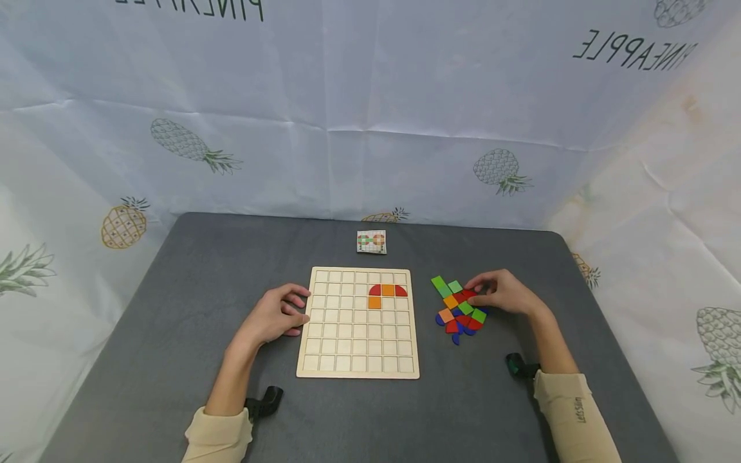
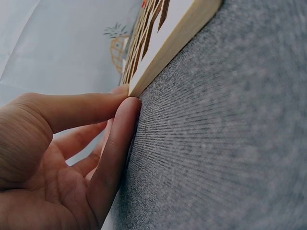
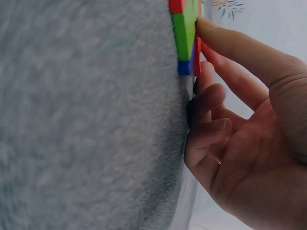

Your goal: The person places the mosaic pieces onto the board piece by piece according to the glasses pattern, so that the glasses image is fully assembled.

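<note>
My left hand point(image 1: 276, 315) rests against the left edge of a wooden grid board point(image 1: 328, 365). Its thumb point(image 2: 86, 108) touches the board's edge, with relaxed fingers beside it. On the board's upper right lie two red rounded pieces point(image 1: 401, 291) and two orange squares point(image 1: 374, 302). To the right of the board is a loose pile of coloured pieces, including a green block point(image 1: 440, 286) and a blue rounded piece point(image 1: 456, 339). Over the pile's right side, my right hand point(image 1: 502, 294) pinches a red piece point(image 1: 471, 292) between thumb and index finger; the fingers partly hide it.
A small pattern card point(image 1: 371, 242) lies behind the board on the grey table point(image 1: 231, 257). Pineapple-print cloth point(image 1: 405, 90) hangs behind the table and at both sides. Dark wrist devices point(image 1: 264, 402) sit near both sleeves.
</note>
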A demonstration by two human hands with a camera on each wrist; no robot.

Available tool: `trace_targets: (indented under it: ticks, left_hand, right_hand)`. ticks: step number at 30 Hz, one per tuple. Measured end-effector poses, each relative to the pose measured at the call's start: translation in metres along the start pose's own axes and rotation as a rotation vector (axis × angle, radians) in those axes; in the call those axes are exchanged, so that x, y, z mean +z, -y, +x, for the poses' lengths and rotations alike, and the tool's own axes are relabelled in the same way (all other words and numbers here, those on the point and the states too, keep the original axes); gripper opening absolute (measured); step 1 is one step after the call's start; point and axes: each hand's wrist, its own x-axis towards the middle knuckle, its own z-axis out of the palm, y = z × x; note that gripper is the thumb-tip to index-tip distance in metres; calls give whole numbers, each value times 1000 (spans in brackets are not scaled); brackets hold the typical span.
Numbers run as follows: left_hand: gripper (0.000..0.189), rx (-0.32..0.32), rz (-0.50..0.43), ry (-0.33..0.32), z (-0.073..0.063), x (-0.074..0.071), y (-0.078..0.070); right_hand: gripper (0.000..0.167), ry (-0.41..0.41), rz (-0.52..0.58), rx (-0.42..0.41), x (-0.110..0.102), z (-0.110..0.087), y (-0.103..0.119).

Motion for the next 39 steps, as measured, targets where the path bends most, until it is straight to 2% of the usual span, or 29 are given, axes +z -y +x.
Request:
trace_targets:
  ticks: [17,35,39]
  left_hand:
    - [48,10,-1,0,1,2,3]
    - [48,7,-1,0,-1,3,2]
    - [48,7,-4,3,-1,3,2]
  right_hand:
    - [26,6,-10,40,-6,9,-8]
    - [26,-5,5,24,-7,16,-11]
    - [24,-18,-20,18,-5,16,-11]
